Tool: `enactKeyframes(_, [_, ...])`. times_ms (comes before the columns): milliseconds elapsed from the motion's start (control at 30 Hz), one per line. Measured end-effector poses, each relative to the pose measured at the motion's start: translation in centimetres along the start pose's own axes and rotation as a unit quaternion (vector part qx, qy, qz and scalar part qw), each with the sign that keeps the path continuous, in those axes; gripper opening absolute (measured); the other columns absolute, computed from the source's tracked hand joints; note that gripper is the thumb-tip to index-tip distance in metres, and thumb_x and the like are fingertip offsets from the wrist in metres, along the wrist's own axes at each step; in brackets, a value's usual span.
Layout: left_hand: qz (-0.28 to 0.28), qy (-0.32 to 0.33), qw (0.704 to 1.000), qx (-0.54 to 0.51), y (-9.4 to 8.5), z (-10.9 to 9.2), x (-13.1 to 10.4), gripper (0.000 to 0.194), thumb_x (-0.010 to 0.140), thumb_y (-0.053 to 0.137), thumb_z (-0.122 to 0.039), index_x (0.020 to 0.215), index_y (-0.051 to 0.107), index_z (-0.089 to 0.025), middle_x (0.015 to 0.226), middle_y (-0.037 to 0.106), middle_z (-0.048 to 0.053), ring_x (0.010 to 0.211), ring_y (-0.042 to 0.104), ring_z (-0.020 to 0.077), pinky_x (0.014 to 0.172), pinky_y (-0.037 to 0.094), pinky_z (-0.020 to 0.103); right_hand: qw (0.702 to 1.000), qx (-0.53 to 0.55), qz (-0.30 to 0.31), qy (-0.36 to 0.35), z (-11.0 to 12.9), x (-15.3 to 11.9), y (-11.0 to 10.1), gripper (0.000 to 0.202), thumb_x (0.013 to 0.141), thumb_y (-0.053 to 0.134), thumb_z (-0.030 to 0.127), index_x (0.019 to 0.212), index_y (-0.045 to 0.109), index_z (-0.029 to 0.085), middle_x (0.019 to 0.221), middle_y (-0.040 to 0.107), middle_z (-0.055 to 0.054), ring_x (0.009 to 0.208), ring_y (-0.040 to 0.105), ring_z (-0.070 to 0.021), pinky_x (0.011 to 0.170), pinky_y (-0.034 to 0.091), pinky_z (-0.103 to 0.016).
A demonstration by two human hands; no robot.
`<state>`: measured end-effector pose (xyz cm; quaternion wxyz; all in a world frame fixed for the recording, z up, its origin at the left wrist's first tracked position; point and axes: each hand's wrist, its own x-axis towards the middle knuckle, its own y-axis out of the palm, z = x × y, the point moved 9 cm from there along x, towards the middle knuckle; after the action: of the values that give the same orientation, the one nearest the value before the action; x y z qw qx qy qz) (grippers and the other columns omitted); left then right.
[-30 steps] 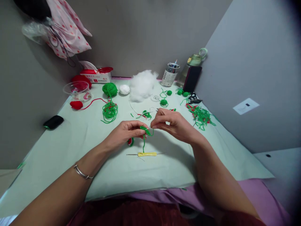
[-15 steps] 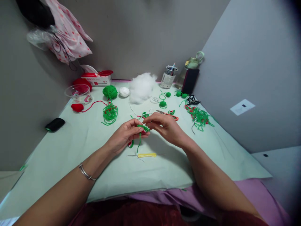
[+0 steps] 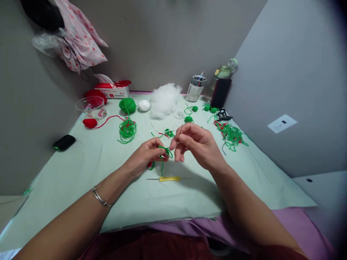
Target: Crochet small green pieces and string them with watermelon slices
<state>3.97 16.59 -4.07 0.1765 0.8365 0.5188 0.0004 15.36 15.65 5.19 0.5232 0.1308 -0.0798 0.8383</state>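
Observation:
My left hand (image 3: 148,153) pinches a small green and red crocheted piece (image 3: 166,151) near the middle of the table, and a green yarn tail hangs below it. To the right, my right hand (image 3: 193,144) is raised with thumb and forefinger together on a thin needle (image 3: 181,129) that points up. A gap lies between its fingers and the piece. Under the hands lies a yellow-handled crochet hook (image 3: 170,178). Another red and green piece (image 3: 151,165) rests just below my left hand.
White stuffing (image 3: 165,101), a green yarn ball (image 3: 127,105) and a white ball (image 3: 144,105) stand behind. Tangled yarn scraps (image 3: 233,136) lie right, a red heart-shaped piece (image 3: 90,123) and clear tub (image 3: 93,108) left. A pen jar (image 3: 194,90) is at the back.
My right hand has moved right, away from the crocheted piece, and turned so the needle shows upright. It now covers the orange scissors. A green loop stands out on the piece in my left hand.

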Motion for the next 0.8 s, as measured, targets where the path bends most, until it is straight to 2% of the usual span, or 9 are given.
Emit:
enactKeyframes(67, [-0.003, -0.007, 1.000, 0.010, -0.1, 0.1, 0.0, 0.019, 0.081, 0.073, -0.025, 0.081, 0.055, -0.019, 0.073, 0.067, -0.001, 0.068, 0.068, 0.0131, 0.052, 0.040, 0.019, 0.998, 0.055, -0.016, 0.007, 0.4, 0.2, -1.0, 0.014, 0.099, 0.061, 0.035, 0.093, 0.058, 0.022, 0.074, 0.068, 0.002, 0.062, 0.071, -0.0139, 0.060, 0.059, -0.028])
enactKeyframes(133, [-0.006, -0.006, 1.000, 0.013, -0.2, 0.0, 0.0, 0.018, 0.080, 0.073, -0.023, 0.080, 0.056, -0.019, 0.070, 0.065, -0.003, 0.064, 0.066, 0.0117, 0.053, 0.043, 0.020, 0.993, 0.055, -0.096, -0.050, 1.8, 0.2, -3.4, 0.016, 0.096, 0.064, 0.037, 0.092, 0.058, 0.023, 0.067, 0.062, 0.005, 0.070, 0.071, -0.0140, 0.076, 0.061, -0.033])
enactKeyframes(233, [-0.006, 0.006, 1.000, 0.006, -0.3, -0.3, 0.1, 0.018, 0.078, 0.075, -0.022, 0.079, 0.057, -0.020, 0.067, 0.063, -0.004, 0.061, 0.066, 0.0116, 0.059, 0.049, 0.022, 0.961, -0.002, -0.241, -0.138, 4.0, -0.5, -7.4, 0.018, 0.095, 0.065, 0.041, 0.087, 0.057, 0.026, 0.062, 0.050, 0.006, 0.078, 0.069, -0.0141, 0.093, 0.057, -0.037])
enactKeyframes(300, [-0.010, 0.016, 1.000, -0.001, -0.4, -0.6, 0.1, 0.019, 0.077, 0.077, -0.023, 0.079, 0.058, -0.019, 0.069, 0.063, -0.004, 0.061, 0.066, 0.0116, 0.062, 0.051, 0.024, 0.951, -0.049, -0.273, -0.139, 4.3, -0.7, -8.6, 0.020, 0.095, 0.065, 0.043, 0.086, 0.058, 0.027, 0.062, 0.049, 0.005, 0.080, 0.068, -0.0155, 0.093, 0.056, -0.038])
enactKeyframes(367, [-0.017, 0.024, 1.000, -0.004, -0.6, -0.7, 0.0, 0.019, 0.077, 0.079, -0.024, 0.082, 0.062, -0.019, 0.072, 0.065, -0.003, 0.063, 0.067, 0.0117, 0.065, 0.052, 0.025, 0.959, -0.095, -0.244, -0.111, 3.7, -0.4, -8.4, 0.020, 0.093, 0.068, 0.043, 0.087, 0.061, 0.026, 0.066, 0.054, 0.003, 0.076, 0.066, -0.0166, 0.084, 0.057, -0.037])
enactKeyframes(467, [-0.027, 0.032, 0.999, 0.005, -0.9, -0.8, -0.1, 0.019, 0.078, 0.080, -0.025, 0.091, 0.067, -0.019, 0.079, 0.068, -0.001, 0.073, 0.070, 0.0137, 0.071, 0.052, 0.025, 0.963, -0.201, -0.160, -0.085, 2.9, 0.1, -6.5, 0.015, 0.091, 0.071, 0.038, 0.088, 0.068, 0.023, 0.080, 0.064, -0.001, 0.074, 0.063, -0.0158, 0.070, 0.052, -0.032])
enactKeyframes(633, [-0.015, 0.039, 0.999, 0.031, -0.6, -0.8, -0.2, 0.018, 0.084, 0.077, -0.028, 0.099, 0.071, -0.021, 0.089, 0.070, 0.002, 0.089, 0.071, 0.0183, 0.070, 0.050, 0.024, 0.907, -0.402, -0.032, -0.119, 2.3, 0.1, -2.9, 0.008, 0.096, 0.066, 0.024, 0.092, 0.073, 0.025, 0.087, 0.061, -0.002, 0.083, 0.058, -0.0162, 0.071, 0.046, -0.031])
enactKeyframes(700, [-0.008, 0.039, 0.999, 0.032, -0.5, -0.9, -0.3, 0.019, 0.086, 0.075, -0.030, 0.102, 0.072, -0.021, 0.091, 0.072, 0.003, 0.092, 0.071, 0.0193, 0.069, 0.050, 0.024, 0.890, -0.439, 0.004, -0.119, 1.8, 0.2, -2.2, 0.011, 0.097, 0.063, 0.020, 0.094, 0.073, 0.025, 0.088, 0.060, -0.003, 0.084, 0.059, -0.0166, 0.072, 0.045, -0.031])
enactKeyframes(800, [-0.007, 0.040, 0.999, 0.022, -0.4, -1.1, -0.3, 0.017, 0.087, 0.074, -0.030, 0.102, 0.072, -0.021, 0.093, 0.073, 0.004, 0.093, 0.070, 0.0192, 0.068, 0.049, 0.024, 0.875, -0.468, 0.023, -0.117, 1.4, 0.2, -2.0, 0.012, 0.097, 0.061, 0.017, 0.094, 0.072, 0.023, 0.085, 0.057, -0.002, 0.084, 0.057, -0.0164, 0.071, 0.043, -0.030])
